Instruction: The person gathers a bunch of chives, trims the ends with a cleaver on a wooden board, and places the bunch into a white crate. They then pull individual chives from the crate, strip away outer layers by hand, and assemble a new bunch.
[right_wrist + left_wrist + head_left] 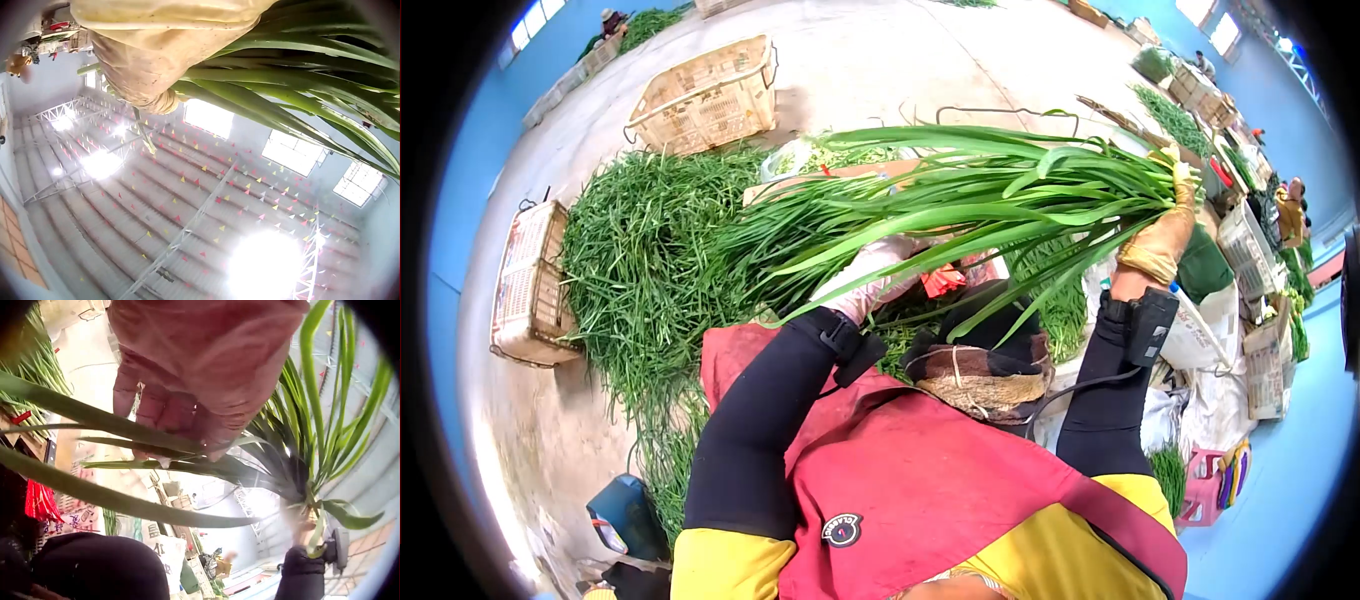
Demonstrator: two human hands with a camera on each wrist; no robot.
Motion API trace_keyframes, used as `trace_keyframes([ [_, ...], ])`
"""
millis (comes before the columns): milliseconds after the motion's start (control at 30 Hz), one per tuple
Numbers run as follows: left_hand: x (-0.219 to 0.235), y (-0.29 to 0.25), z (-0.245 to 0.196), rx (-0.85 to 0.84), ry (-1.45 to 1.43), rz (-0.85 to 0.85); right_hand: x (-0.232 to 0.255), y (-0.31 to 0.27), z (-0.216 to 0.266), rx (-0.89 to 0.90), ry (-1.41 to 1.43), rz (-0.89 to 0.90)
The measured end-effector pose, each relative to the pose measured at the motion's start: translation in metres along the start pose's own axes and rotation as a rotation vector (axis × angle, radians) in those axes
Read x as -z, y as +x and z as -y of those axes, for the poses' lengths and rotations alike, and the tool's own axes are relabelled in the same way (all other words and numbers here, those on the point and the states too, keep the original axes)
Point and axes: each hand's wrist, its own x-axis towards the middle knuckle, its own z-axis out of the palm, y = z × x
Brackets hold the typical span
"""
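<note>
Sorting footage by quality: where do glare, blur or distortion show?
Head view: strong fisheye, black corners, crates bent. Left wrist: glove close and blurred, background washed out. Right wrist: skylights blow out behind the leaves.

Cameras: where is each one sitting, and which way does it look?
Head: on the person's head, looking down at the bunch of green leaves, both hands, black sleeves and red apron.
Left wrist: under the left hand, looking up and across through the leaves; the right hand shows far off.
Right wrist: under the right hand, looking up at the hall roof.
Shared: all three see the leaves.
</note>
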Motion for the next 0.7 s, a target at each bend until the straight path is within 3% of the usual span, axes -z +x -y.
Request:
trace_keyframes([
  [67,0.005,-0.004,-0.030,0.085,-0.139,-0.012,-0.004,-0.007,-0.007,-0.023,0.024,0.007],
  [100,-0.001,-0.007,-0.030,0.024,-0.103,-0.137,-0.003,-0.010,-0.010,-0.043,0.042,0.000],
  [133,-0.002,-0.010,-0.029,0.026,-0.099,-0.140,-0.003,-0.012,-0.014,-0.064,0.060,-0.008],
  [200,0.001,-0.016,-0.032,0.301,-0.536,-0.008,-0.001,-0.015,-0.021,-0.052,0.021,-0.030],
  [233,0.002,-0.017,-0.031,0.284,-0.671,-0.001,0.002,-0.018,-0.026,-0.085,0.067,0.008],
  [267,0.001,-0.017,-0.036,0.216,-0.595,-0.071,0.004,-0.019,-0.029,-0.118,0.112,0.046],
  [333,-0.002,-0.010,-0.028,0.167,-0.643,-0.017,-0.004,-0.036,-0.032,-0.167,0.039,0.019],
  [367,-0.003,-0.016,-0.026,0.202,-0.510,0.010,-0.006,-0.039,-0.035,-0.171,0.052,0.017],
  [400,0.011,-0.021,-0.056,0.238,-0.377,0.037,-0.007,-0.042,-0.038,-0.176,0.065,0.013],
  [433,0.011,-0.024,-0.060,0.223,-0.347,0.025,-0.008,-0.046,-0.040,-0.178,0.066,0.013],
  [700,0.012,-0.042,-0.043,0.166,-0.415,0.023,0.008,-0.048,-0.051,-0.263,0.134,-0.037],
])
